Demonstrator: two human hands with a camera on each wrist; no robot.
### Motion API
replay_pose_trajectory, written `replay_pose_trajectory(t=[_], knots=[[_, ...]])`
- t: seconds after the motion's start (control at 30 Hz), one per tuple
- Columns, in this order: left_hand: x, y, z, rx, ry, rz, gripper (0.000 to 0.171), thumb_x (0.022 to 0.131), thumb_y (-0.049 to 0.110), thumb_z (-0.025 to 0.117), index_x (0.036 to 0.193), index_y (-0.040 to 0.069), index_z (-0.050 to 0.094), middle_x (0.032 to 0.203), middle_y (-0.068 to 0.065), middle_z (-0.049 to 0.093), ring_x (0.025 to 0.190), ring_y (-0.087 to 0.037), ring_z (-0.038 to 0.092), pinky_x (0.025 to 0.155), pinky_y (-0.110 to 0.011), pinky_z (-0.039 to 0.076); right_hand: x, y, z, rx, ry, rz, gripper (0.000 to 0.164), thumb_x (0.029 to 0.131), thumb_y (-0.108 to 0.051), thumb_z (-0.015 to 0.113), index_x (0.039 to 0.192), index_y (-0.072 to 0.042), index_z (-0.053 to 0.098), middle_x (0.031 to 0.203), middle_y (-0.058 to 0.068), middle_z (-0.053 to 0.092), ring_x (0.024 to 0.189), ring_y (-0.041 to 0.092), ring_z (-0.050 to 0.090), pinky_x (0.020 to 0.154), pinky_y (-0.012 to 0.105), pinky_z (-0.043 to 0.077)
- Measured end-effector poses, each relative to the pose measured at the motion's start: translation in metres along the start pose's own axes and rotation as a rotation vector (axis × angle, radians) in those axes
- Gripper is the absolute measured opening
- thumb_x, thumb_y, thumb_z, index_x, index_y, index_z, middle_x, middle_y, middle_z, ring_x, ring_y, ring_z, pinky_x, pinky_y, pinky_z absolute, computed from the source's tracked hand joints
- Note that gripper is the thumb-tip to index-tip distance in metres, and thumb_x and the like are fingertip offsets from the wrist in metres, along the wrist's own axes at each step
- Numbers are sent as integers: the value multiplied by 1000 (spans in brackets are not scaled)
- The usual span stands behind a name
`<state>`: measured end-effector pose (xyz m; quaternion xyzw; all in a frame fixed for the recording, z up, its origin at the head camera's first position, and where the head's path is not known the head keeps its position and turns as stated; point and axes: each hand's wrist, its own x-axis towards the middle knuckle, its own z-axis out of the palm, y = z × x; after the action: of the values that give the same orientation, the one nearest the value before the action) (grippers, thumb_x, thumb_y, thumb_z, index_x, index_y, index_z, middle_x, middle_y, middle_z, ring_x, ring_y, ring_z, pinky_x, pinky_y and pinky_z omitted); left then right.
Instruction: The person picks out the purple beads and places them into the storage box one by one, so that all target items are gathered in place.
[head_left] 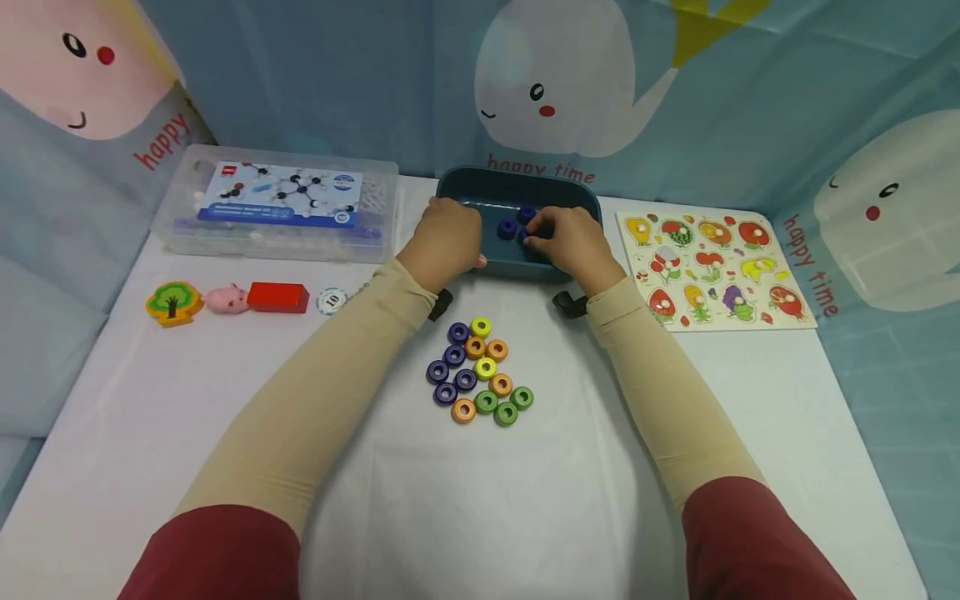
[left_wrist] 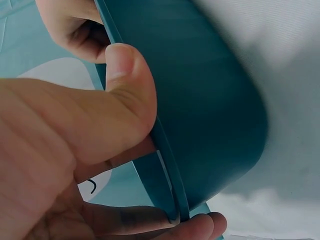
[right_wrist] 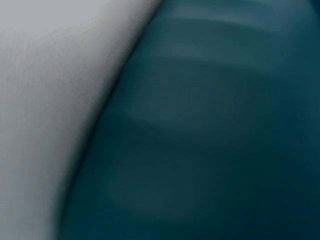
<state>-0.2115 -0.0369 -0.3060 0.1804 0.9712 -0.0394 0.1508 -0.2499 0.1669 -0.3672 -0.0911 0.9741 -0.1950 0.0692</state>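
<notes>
A dark teal plastic basin [head_left: 517,268] stands at the back of the table. My left hand [head_left: 448,237] grips its left rim; the left wrist view shows the thumb [left_wrist: 131,82] on the outer wall and other fingers around the rim. Inside the basin lie purple rings [head_left: 507,228]. My right hand [head_left: 576,243] reaches over the right side and pinches a purple ring [head_left: 524,237], partly hidden by the fingers. In front of the basin, several purple, orange, yellow and green rings [head_left: 466,381] lie in a loose group. Only the basin's wall [right_wrist: 190,130] and white cloth fill the right wrist view.
Back left is a clear plastic case [head_left: 281,242] with a molecule label. Before it sit a tree piece [head_left: 174,303], a pink pig [head_left: 227,299], a red block [head_left: 277,297] and a round chip [head_left: 331,301]. A fruit puzzle board [head_left: 712,271] lies right. Curtains hang behind.
</notes>
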Motion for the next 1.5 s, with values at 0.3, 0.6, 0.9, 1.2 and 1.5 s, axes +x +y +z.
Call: replay_pose_trajectory(t=[0.3,0.6,0.9,1.2,1.5], knots=[[2,-1,4,-4,-10,3,64,95,48,65,133,-3,61,140,-22,59,134,-42,50,121,-52,31,-28,-6,4,134,249,-173,24,96,-34,68,114,-19,72,125,0,69,122,23,52,111,43,38],[1,-2,1,3,31,22,59,94,46,67,127,-3,66,135,-24,62,130,-43,54,120,-52,33,-129,-52,20,201,52,-573,14,90,-25,76,102,-18,75,115,-5,72,115,15,58,104,37,45],[1,-3,1,2,7,-1,66,95,48,64,134,-6,60,141,-28,55,135,-50,46,116,-50,40,-153,-62,52,4,-120,-669,6,89,-26,77,93,-22,79,111,-8,73,110,13,58,100,30,47],[3,-2,1,-10,-34,-24,69,96,48,63,138,-6,56,147,-30,48,139,-52,39,115,-48,41,-149,-66,61,-9,-107,-680,4,87,-25,77,89,-22,78,96,-11,74,101,11,58,98,28,46],[3,-2,1,-28,-21,-16,68,95,48,64,137,-5,57,146,-31,48,139,-51,40,114,-48,42,-134,-61,20,149,6,-584,7,86,-26,79,90,-21,79,94,-11,75,98,11,56,92,32,46]])
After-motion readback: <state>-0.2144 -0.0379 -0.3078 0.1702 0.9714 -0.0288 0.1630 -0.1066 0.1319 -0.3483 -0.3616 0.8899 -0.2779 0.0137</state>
